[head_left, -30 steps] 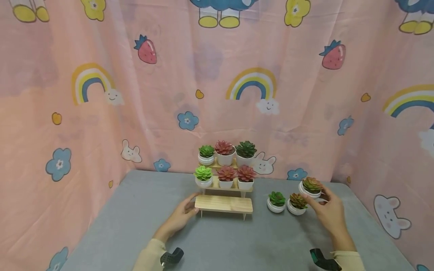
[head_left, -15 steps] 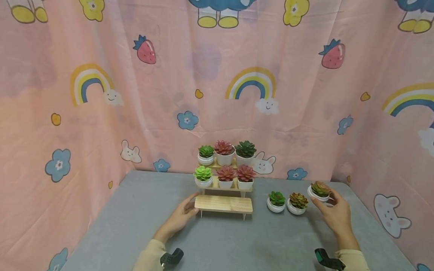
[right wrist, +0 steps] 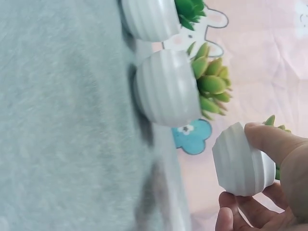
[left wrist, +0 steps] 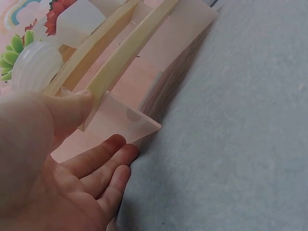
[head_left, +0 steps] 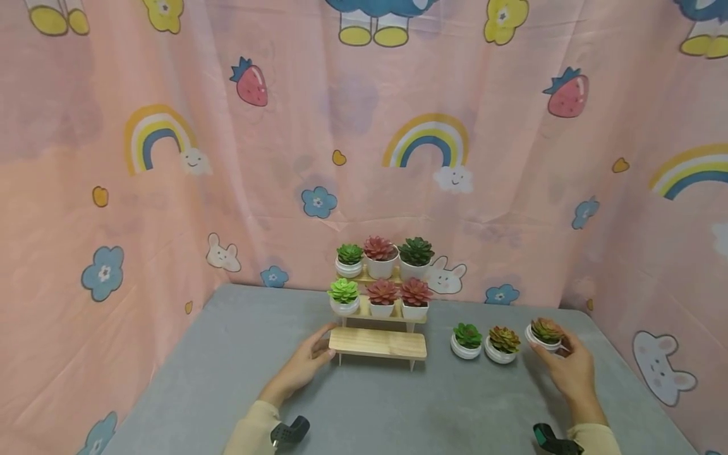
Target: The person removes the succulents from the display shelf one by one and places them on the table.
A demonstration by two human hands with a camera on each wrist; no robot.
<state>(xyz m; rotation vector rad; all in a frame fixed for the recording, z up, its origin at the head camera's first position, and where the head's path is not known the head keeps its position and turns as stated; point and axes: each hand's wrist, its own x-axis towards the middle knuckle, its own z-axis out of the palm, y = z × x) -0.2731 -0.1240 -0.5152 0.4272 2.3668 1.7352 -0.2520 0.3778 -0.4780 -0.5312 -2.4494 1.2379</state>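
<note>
In the head view, my left hand (head_left: 299, 365) holds the left end of the lowest board of a three-tier wooden display stand (head_left: 378, 343). The left wrist view shows its thumb on the board's end and other fingers beside the clear leg (left wrist: 122, 118). My right hand (head_left: 571, 370) grips a potted succulent (head_left: 544, 333) with reddish-green leaves by its white ribbed pot (right wrist: 240, 163), held above the table. Left of it, a reddish-green succulent (head_left: 502, 344) and a green succulent (head_left: 466, 341) stand on the table in white pots.
The stand's top tier carries a green (head_left: 349, 259), a red (head_left: 380, 256) and a dark green succulent (head_left: 416, 256). A light green one (head_left: 344, 296) and two red ones (head_left: 414, 297) stand on the middle tier. Behind the grey table (head_left: 398, 411) hangs a pink patterned curtain (head_left: 364, 208).
With the succulent in it, my right hand has moved to the right and then lower, away from the two pots on the table. My left hand stays at the stand.
</note>
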